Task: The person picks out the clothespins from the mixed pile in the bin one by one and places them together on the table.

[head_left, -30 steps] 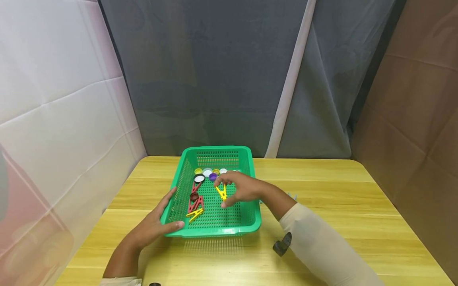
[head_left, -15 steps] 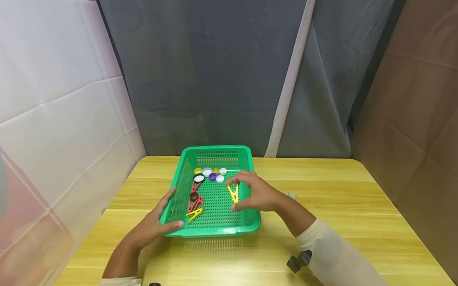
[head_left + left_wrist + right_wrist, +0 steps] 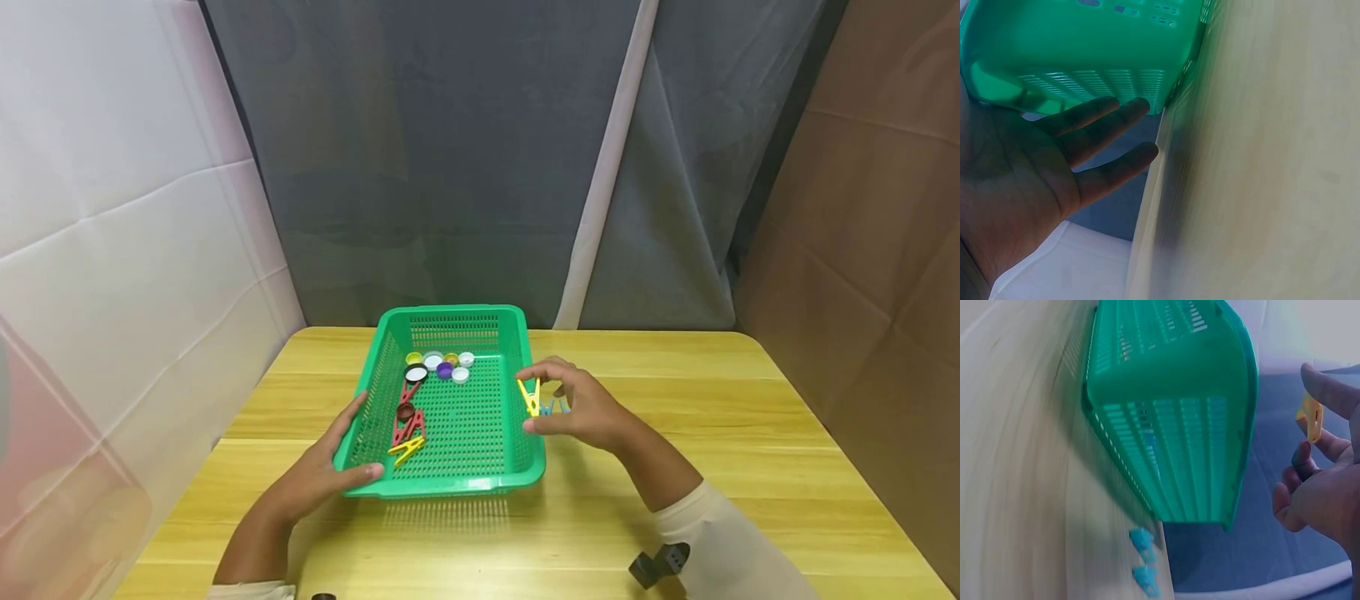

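A green plastic basket with slotted walls stands on the table. My left hand rests at its near left corner, thumb over the rim; in the left wrist view the visible fingers are straight and spread beside the outer wall. My right hand pinches a yellow clothespin between thumb and fingertips, above the basket's right rim. Inside the basket lie another yellow clothespin, red clothespins, a brown cap, a black-rimmed lid, a purple cap and several other bottle caps.
Two light blue clothespins lie on the wooden table right of the basket, partly behind my right hand in the head view. A grey curtain hangs behind the table, with a white cloth left and a brown one right.
My right hand has moved right with the yellow clothespin, from over the basket's middle to its right rim. A white cap it had covered now shows. My left hand has stayed put.
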`<state>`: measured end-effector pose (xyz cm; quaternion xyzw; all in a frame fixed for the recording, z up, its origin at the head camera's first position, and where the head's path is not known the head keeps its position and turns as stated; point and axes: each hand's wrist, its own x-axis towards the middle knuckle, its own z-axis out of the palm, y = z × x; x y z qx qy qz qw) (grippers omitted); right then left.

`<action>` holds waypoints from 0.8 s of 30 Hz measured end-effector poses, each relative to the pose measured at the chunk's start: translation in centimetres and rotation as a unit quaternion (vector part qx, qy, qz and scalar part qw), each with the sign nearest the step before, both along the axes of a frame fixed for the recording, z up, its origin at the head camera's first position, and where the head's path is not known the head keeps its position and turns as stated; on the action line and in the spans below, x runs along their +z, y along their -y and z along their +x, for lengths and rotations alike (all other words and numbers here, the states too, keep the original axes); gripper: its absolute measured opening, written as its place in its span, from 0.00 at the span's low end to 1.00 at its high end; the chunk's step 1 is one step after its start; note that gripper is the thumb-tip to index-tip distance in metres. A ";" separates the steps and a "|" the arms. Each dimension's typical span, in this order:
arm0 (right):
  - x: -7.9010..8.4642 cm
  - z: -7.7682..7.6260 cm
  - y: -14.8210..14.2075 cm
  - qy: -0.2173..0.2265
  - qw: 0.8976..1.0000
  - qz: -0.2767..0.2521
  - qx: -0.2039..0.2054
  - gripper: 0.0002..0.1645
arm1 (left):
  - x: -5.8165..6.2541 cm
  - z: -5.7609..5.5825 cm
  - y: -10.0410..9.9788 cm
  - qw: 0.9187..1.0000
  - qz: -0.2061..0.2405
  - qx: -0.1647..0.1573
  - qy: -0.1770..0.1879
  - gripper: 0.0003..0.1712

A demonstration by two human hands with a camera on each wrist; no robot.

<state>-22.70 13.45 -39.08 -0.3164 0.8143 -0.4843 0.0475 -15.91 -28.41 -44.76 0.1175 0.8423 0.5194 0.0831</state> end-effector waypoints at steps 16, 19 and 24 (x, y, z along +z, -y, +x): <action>-3.5 -1.2 -3.9 0.027 0.998 0.003 -0.052 0.36 | 0.0 0.0 0.0 1.000 0.000 0.002 -0.002 0.66; -4.2 -1.5 -4.2 0.042 0.998 0.009 -0.055 0.36 | 0.0 -0.1 0.0 1.000 0.003 0.000 -0.001 0.66; -5.5 -1.9 -4.4 0.054 0.997 0.017 -0.058 0.36 | 0.0 -0.1 0.0 1.000 0.004 -0.001 0.002 0.66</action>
